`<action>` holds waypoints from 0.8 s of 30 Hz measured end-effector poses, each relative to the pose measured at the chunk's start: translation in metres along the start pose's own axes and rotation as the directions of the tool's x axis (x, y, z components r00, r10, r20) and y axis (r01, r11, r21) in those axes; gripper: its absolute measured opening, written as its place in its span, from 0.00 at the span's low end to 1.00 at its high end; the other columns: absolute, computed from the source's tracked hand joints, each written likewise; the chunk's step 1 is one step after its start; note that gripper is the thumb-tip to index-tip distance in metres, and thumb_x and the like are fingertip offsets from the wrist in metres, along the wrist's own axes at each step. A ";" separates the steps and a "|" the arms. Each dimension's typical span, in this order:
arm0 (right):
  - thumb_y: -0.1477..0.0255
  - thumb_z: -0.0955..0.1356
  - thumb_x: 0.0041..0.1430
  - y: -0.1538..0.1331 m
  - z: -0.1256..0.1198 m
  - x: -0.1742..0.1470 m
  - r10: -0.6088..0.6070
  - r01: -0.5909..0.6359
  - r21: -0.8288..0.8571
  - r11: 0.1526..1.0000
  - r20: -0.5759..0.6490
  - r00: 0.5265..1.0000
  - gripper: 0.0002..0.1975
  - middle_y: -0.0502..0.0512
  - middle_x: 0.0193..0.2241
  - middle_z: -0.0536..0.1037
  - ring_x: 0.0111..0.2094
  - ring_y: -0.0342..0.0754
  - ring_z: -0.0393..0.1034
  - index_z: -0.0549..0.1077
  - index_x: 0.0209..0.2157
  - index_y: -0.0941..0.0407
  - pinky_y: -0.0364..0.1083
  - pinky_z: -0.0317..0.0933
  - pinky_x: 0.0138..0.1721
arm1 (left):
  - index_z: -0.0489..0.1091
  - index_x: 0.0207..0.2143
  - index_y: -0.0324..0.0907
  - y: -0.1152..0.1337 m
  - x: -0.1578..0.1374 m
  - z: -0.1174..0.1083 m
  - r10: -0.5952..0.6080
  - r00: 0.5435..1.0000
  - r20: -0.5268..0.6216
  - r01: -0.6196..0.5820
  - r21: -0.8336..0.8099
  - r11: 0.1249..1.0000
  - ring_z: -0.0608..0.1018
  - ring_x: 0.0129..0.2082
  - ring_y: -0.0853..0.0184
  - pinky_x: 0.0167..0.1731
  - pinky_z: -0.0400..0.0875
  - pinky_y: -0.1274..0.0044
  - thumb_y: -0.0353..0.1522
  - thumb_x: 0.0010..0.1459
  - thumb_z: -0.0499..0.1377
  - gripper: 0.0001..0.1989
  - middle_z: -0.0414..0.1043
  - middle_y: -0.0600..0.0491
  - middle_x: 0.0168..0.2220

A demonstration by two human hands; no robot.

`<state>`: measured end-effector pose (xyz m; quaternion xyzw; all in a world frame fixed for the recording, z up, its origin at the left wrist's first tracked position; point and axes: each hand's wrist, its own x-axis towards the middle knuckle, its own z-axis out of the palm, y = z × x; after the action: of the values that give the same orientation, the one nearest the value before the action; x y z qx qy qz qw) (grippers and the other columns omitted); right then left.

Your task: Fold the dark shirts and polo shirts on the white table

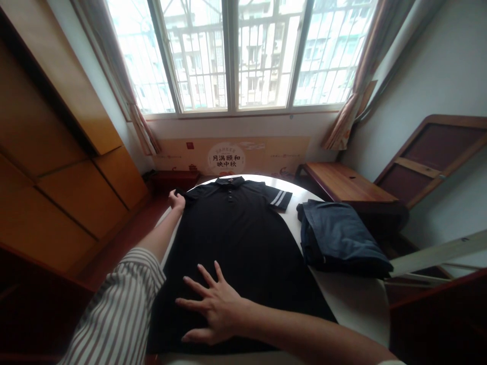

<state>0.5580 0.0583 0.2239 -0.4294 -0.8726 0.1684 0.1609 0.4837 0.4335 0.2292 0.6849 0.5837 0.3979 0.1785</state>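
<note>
A black short-sleeved polo shirt (243, 238) lies spread out on a white round-ended table (353, 294), its collar toward the window. Two white stripes cross its right-hand sleeve. My left hand (177, 201) is closed on the edge of the other sleeve at the table's left side. Over the lower part of the shirt, my right hand (218, 306) lies flat with its fingers spread. To the right, a pile of folded dark clothes (338, 235) rests on the table, a blue-grey piece on top.
Behind the table stand a wooden bench (350, 182) and a leaning framed panel (437, 157) at right. Yellow-brown cabinets (79, 197) line the left wall. A printed banner (262, 152) runs below the barred window (262, 56), with curtains (344, 126) beside it.
</note>
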 end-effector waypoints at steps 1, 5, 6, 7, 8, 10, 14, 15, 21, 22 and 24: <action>0.48 0.63 0.61 0.001 0.000 0.001 0.003 -0.003 0.002 1.000 -0.002 1.000 0.36 0.55 0.70 0.48 0.69 0.68 0.30 0.54 0.67 0.44 0.77 0.28 0.60 | 0.59 0.62 0.30 0.006 -0.004 0.003 0.056 0.998 0.010 -0.056 0.016 0.998 0.71 0.57 0.54 0.55 0.66 0.61 0.26 0.63 0.45 0.26 0.70 0.36 0.55; 0.47 0.62 0.62 0.001 -0.001 0.003 0.004 -0.004 0.034 0.999 -0.001 1.000 0.35 0.56 0.70 0.47 0.69 0.68 0.30 0.55 0.66 0.44 0.78 0.26 0.60 | 0.67 0.58 0.41 0.028 -0.028 0.028 0.297 0.920 0.254 -0.310 0.013 0.950 0.71 0.57 0.61 0.57 0.65 0.71 0.31 0.64 0.49 0.21 0.72 0.48 0.55; 0.47 0.62 0.62 0.001 -0.002 0.003 0.004 -0.004 0.036 0.999 -0.002 1.000 0.35 0.56 0.70 0.47 0.69 0.69 0.30 0.56 0.66 0.45 0.78 0.26 0.60 | 0.71 0.54 0.42 0.032 -0.034 0.035 0.335 0.882 0.332 -0.359 0.009 0.933 0.73 0.56 0.62 0.57 0.65 0.73 0.33 0.63 0.51 0.19 0.74 0.50 0.54; 0.47 0.62 0.62 0.000 -0.002 0.002 0.003 -0.003 0.033 0.999 -0.001 1.000 0.35 0.56 0.70 0.47 0.69 0.69 0.30 0.56 0.66 0.45 0.78 0.26 0.60 | 0.74 0.51 0.43 0.035 -0.038 0.042 0.359 0.844 0.397 -0.395 0.010 0.919 0.73 0.56 0.62 0.56 0.65 0.75 0.35 0.63 0.52 0.17 0.74 0.51 0.54; 0.48 0.62 0.62 -0.001 -0.002 0.002 0.004 -0.004 0.027 1.000 -0.001 1.000 0.35 0.56 0.70 0.47 0.69 0.69 0.30 0.56 0.66 0.45 0.78 0.27 0.60 | 0.75 0.49 0.43 0.036 -0.041 0.048 0.369 0.815 0.447 -0.421 0.019 0.907 0.73 0.56 0.62 0.57 0.64 0.75 0.36 0.63 0.53 0.17 0.74 0.51 0.54; 0.49 0.63 0.62 -0.004 -0.002 0.000 0.007 -0.007 0.015 1.000 -0.004 1.000 0.35 0.57 0.70 0.47 0.69 0.69 0.29 0.55 0.67 0.45 0.78 0.28 0.60 | 0.74 0.51 0.42 0.036 -0.042 0.057 0.351 0.791 0.501 -0.439 0.065 0.896 0.69 0.60 0.60 0.60 0.60 0.72 0.37 0.64 0.51 0.19 0.70 0.48 0.58; 0.50 0.63 0.62 -0.011 0.004 -0.009 -0.009 0.009 0.030 1.000 -0.011 1.000 0.37 0.57 0.70 0.46 0.69 0.68 0.28 0.51 0.68 0.47 0.77 0.30 0.60 | 0.66 0.60 0.42 0.029 -0.029 0.069 0.235 0.814 0.531 -0.394 0.209 0.895 0.57 0.67 0.48 0.61 0.52 0.55 0.43 0.63 0.52 0.26 0.56 0.41 0.66; 0.50 0.62 0.63 -0.014 0.007 -0.011 -0.021 0.021 0.038 0.999 -0.009 1.000 0.37 0.58 0.70 0.45 0.69 0.68 0.27 0.49 0.69 0.48 0.77 0.30 0.60 | 0.65 0.61 0.44 0.027 -0.026 0.071 0.211 0.819 0.534 -0.384 0.236 0.893 0.56 0.67 0.46 0.61 0.51 0.52 0.45 0.62 0.53 0.28 0.54 0.40 0.67; 0.53 0.63 0.64 -0.003 -0.007 -0.004 -0.003 0.004 0.092 0.996 -0.009 1.000 0.27 0.59 0.61 0.67 0.63 0.64 0.56 0.66 0.60 0.51 0.66 0.52 0.60 | 0.61 0.64 0.47 0.021 -0.025 0.075 0.239 0.827 0.509 -0.417 0.271 0.867 0.56 0.66 0.45 0.61 0.52 0.53 0.47 0.61 0.53 0.31 0.55 0.42 0.67; 0.56 0.64 0.64 0.011 -0.022 0.002 0.062 -0.060 0.108 0.992 -0.020 0.998 0.22 0.58 0.54 0.74 0.57 0.58 0.66 0.72 0.54 0.52 0.58 0.60 0.56 | 0.61 0.63 0.47 0.020 -0.028 0.074 0.267 0.830 0.489 -0.433 0.265 0.861 0.57 0.66 0.47 0.61 0.52 0.55 0.46 0.62 0.52 0.30 0.56 0.43 0.66; 0.64 0.64 0.65 0.053 -0.063 0.012 0.327 -0.315 0.134 0.939 -0.076 0.942 0.13 0.55 0.39 0.81 0.41 0.48 0.75 0.78 0.40 0.55 0.45 0.66 0.45 | 0.63 0.62 0.44 0.020 -0.035 0.070 0.333 0.839 0.431 -0.466 0.253 0.848 0.59 0.65 0.51 0.61 0.54 0.61 0.44 0.64 0.50 0.27 0.59 0.43 0.64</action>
<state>0.6149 0.1084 0.2586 -0.5634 -0.7702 0.2233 0.1989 0.5496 0.4108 0.1877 0.8759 0.4415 0.1806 0.0729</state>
